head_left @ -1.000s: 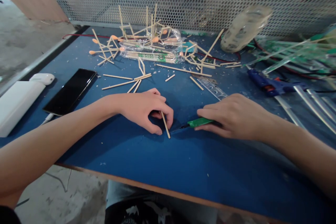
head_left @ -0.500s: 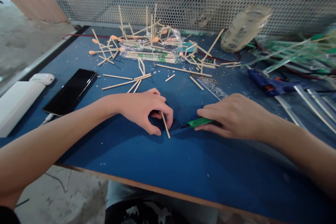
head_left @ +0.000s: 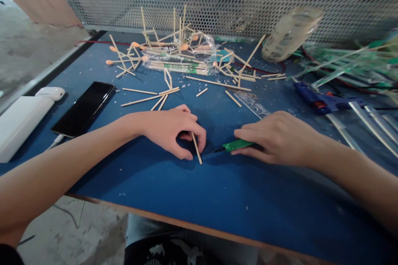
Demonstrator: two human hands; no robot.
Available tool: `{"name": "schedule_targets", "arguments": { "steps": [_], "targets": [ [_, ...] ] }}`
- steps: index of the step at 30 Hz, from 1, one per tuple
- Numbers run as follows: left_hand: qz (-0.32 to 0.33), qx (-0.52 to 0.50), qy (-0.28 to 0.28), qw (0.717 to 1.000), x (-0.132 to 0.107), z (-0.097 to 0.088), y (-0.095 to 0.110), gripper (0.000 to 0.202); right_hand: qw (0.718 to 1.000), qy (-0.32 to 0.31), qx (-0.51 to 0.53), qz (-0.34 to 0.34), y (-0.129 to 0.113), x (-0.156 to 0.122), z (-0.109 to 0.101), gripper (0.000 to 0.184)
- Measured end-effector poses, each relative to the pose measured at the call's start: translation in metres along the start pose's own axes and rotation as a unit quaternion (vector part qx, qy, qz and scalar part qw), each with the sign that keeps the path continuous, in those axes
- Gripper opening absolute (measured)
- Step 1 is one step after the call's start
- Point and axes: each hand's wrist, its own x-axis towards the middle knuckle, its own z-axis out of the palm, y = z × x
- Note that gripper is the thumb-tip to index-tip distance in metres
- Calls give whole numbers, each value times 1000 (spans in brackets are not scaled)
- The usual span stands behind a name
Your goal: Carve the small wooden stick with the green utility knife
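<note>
My left hand [head_left: 169, 128] rests on the blue table [head_left: 199, 198] with fingers and thumb pinched on a thin wooden stick [head_left: 196, 148] that lies slanted on the surface. My right hand [head_left: 280, 136] is closed around a green utility knife [head_left: 234, 145]. The knife's dark blade tip points left and touches the table just beside the stick's lower end.
Loose wooden sticks and cotton swabs [head_left: 174, 49] pile at the back by a mesh wall. A black phone [head_left: 83, 107] and white box [head_left: 20, 122] lie left. A clear ruler [head_left: 251, 104], blue glue gun [head_left: 317, 100] and glue sticks [head_left: 370, 126] lie right.
</note>
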Motion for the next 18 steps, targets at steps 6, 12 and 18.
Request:
{"name": "schedule_targets", "arguments": {
  "steps": [6,12,18],
  "targets": [
    [-4,-2,-1,1000,1,1,1,20,1000,6,-3,-8,0,2,-1,59],
    [6,17,6,1000,0,2,1,18,1000,-15,-1,4,1,0,0,57],
    [-1,13,1,1000,-1,1,3,20,1000,2,-5,-4,0,2,-1,61]
  ]
}}
